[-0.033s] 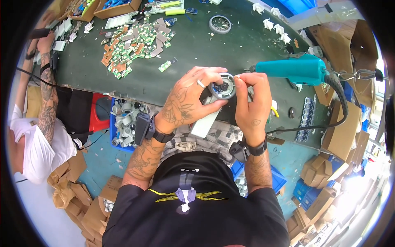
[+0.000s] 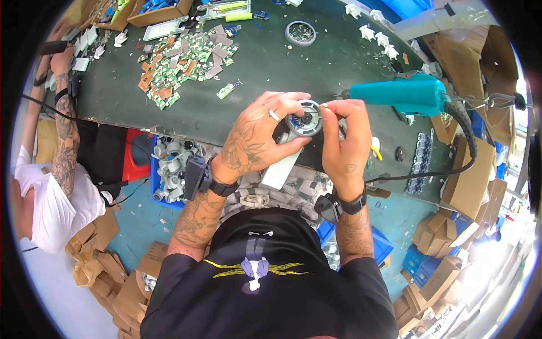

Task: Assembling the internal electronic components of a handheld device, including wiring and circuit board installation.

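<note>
So the left hand (image 2: 254, 133) is holding a grey round-headed housing (image 2: 305, 118) with a pale handle (image 2: 280, 174), grip wrapped around the head, just left of the teal power screwdriver (image 2: 398, 95). The right hand (image 2: 346, 135) is sitting on the screwdriver's near side, thumb and forefinger narrowed at the housing's rim; can't tell if they're actually pinching some tiny part. Looks to me like fiddly fingertip work on the rim is going on. I'd guess the next move is calling for a steady left hold and a light touch. Well left of the screwdriver, green circuit boards (image 2: 180, 65) are littering the worktop (image 2: 265, 65).
</note>
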The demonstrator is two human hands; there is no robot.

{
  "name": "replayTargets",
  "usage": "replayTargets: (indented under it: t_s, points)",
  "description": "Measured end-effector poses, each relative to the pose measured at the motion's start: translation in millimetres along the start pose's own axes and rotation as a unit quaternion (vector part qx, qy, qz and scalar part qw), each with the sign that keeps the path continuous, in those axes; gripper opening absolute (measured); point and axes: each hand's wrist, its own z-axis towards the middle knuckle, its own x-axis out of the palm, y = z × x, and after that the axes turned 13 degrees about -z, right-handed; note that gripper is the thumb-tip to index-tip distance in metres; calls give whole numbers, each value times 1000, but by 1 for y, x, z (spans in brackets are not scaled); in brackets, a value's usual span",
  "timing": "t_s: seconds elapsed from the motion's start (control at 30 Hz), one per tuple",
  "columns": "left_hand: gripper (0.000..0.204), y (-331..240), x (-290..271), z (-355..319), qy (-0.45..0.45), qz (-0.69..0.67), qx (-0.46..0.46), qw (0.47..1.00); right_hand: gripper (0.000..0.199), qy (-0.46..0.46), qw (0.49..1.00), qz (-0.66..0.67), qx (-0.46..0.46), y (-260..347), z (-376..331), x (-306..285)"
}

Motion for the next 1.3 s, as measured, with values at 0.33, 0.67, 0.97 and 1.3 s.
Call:
replayTargets:
  t_s: [0.33, 0.67, 0.97, 1.3]
  points:
    - [55, -8, -2, 2, 28, -11, -7, 1000, 9, 28, 993, 93, 71, 7, 1, -6]
    - [32, -37, 5, 19, 19, 105, -38, 994, 10, 15, 996, 88, 8, 2, 4, -7]
    - [25, -60, -8, 40, 111, 157, -105, 976, 13, 13, 991, 128, 25, 1, -3, -9]
    - [25, -57, 1, 36, 63, 174, -93, 978, 55, 28, 992, 122, 36, -2, -39, -3]
